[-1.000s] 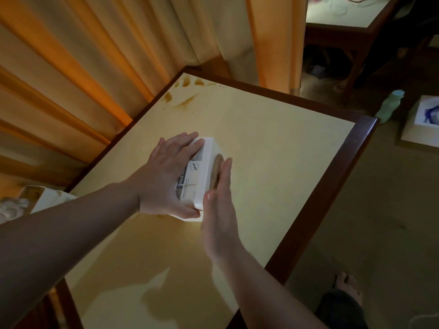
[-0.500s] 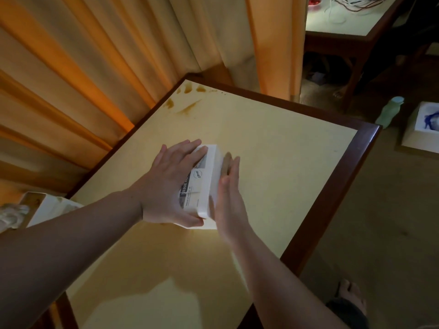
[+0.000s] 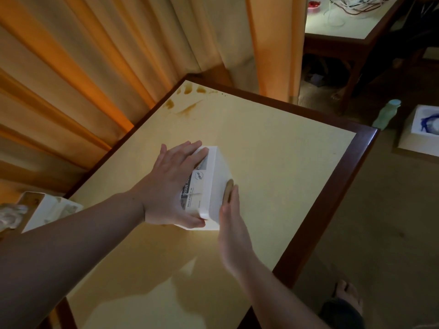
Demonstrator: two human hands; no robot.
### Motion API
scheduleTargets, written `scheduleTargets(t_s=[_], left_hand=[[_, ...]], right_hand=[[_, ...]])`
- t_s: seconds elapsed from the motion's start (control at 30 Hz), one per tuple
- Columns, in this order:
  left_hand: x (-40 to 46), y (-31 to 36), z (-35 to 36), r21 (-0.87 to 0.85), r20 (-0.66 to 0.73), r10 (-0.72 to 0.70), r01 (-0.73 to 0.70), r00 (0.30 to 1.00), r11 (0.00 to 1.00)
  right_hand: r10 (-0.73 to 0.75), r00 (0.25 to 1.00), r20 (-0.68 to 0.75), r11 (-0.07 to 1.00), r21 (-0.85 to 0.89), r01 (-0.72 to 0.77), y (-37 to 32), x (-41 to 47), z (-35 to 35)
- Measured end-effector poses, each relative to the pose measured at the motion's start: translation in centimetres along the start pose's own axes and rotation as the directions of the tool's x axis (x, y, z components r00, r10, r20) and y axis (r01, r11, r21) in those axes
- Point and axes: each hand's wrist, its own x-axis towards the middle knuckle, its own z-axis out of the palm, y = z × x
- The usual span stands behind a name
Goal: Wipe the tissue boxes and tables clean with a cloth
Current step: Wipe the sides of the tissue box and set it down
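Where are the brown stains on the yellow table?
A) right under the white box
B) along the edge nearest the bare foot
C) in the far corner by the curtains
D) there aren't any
C: the brown stains sit at the far corner of the table, next to the curtains, well away from the tissue box held by the left hand.

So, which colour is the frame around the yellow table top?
Dark reddish-brown wood, seen best in the head view along the table frame on the right edge.
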Motion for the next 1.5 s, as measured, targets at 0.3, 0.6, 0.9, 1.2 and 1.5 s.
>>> scheduleTargets(t_s=[0.3,0.6,0.9,1.2,1.5], left_hand=[[-0.2,0.3,-0.2,0.012,-0.008,-0.002,0.002,1.000,1.000],[-0.2,0.1,-0.1,-0.030,-0.013,-0.006,0.006,1.000,1.000],[-0.3,0.3,0.1,-0.183,-0.013,-0.056,0.053,0.998,0.982],[-1.0,0.2,0.3,-0.359,-0.001,-0.125,0.116,0.992,0.926],[-1.0,-0.2,0.6,-0.380,0.021,-0.136,0.134,0.990,0.915]], right_hand=[[-0.128,0.992,-0.008,0.987,0.096,0.129,-2.7,4.3,0.3],[-0.233,0.972,0.032,0.971,0.056,0.231,-3.7,-1.5,1.9],[-0.220,0.975,0.035,0.975,0.001,0.220,-3.5,-2.4,2.0],[-0.331,0.938,0.104,0.920,-0.186,0.346,-6.3,2.3,0.1],[-0.296,0.943,0.152,0.854,-0.399,0.333,-8.2,0.4,0.2]])
